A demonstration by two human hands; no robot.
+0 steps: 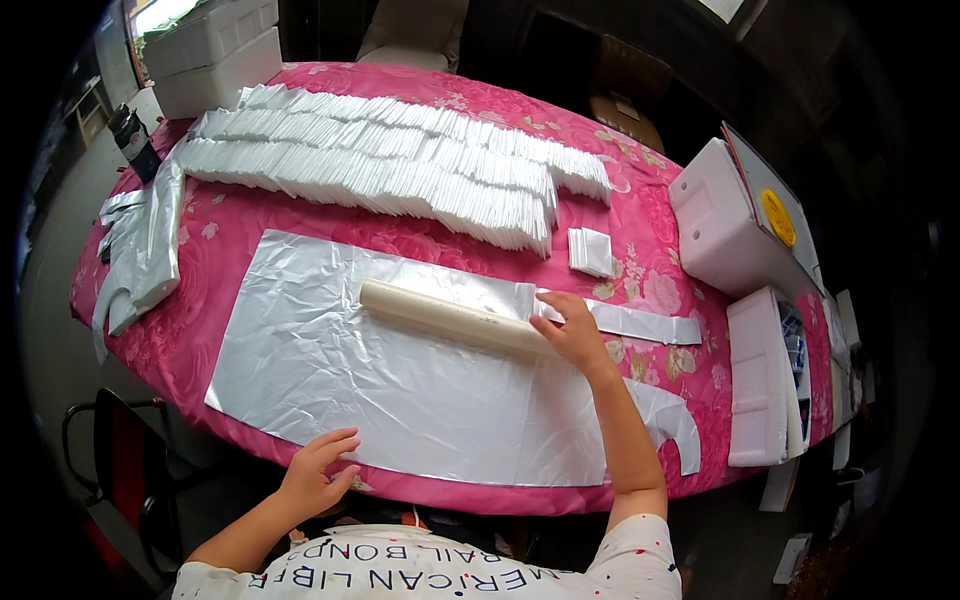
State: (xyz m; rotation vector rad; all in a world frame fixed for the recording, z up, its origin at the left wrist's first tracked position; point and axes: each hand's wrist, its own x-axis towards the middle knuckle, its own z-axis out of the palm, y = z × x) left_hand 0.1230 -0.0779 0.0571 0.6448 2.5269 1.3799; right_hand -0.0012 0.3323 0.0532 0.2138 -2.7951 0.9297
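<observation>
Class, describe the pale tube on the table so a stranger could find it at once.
On the pink flowered tablecloth lies a large crinkled silver sheet. Across its upper part rests the cream tube, its right end under the right hand. It is the only long round thing; the white stacks behind are flat.

Pink floral tablecloth (250, 215), silver foil sheet (400, 380), cream roller (450, 318), white stacked packets (400, 160), white foam boxes (725, 220)
</observation>
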